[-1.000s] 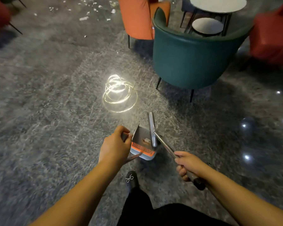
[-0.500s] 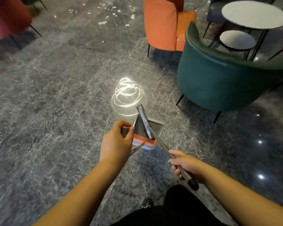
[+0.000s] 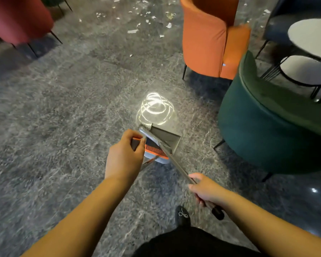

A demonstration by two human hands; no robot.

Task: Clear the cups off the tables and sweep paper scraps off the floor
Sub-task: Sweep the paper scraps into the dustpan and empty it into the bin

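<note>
- Head cam looks down at two hands: left hand (image 3: 123,160) is wrapped round the dustpan (image 3: 163,143) handle at frame centre, right hand (image 3: 206,191) is curled round the broom handle (image 3: 176,164), lower right.
- Paper scraps (image 3: 132,31): too many small bits to count, scattered on the floor (image 3: 63,108) along the top middle.
- Four chairs: red chair (image 3: 17,19) upper left, orange chair (image 3: 208,39), green chair (image 3: 267,127), dark chair (image 3: 280,25) at right.
- Two round tables (image 3: 311,38) upper right; no cups visible on them.
- No readable writing anywhere.

You see three armchairs, red (image 3: 17,19), orange (image 3: 208,39), green (image 3: 267,130), two round tables (image 3: 311,38) (image 3: 304,69), one dustpan (image 3: 167,140), one broom (image 3: 178,167), many paper scraps (image 3: 132,31).
</note>
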